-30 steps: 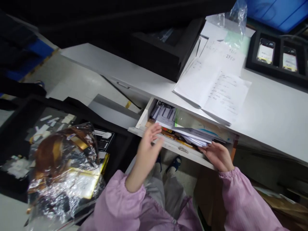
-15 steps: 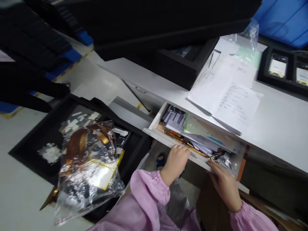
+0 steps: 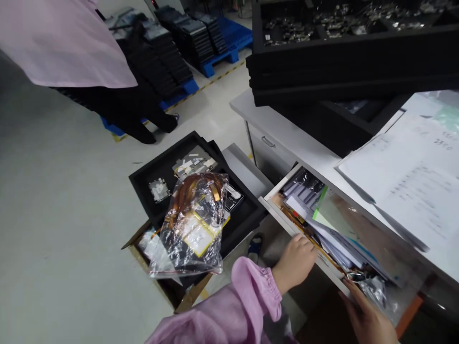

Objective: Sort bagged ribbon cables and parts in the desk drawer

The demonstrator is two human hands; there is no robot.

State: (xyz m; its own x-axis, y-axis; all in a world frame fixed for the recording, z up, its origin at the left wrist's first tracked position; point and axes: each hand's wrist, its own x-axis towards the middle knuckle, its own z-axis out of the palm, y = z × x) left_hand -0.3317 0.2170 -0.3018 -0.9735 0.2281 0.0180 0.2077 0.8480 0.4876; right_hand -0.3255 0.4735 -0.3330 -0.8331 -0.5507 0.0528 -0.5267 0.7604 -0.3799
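Drawer (image 3: 278,206) front — fingers (image 3: 309,242) of both hands on it

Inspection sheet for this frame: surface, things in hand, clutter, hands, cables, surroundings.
Surface: white desk, papers lying on it.
Things in hand: open drawer stuffed with papers and plastic sleeves.
Clutter: plastic bag of parts lying on a black tray on the floor.
Hands: left hand and right hand both at the drawer's front edge.
Cables: nothing seen.
Surroundings: stacked black trays on the desk; another person's pink garment at upper left; blue pallets.
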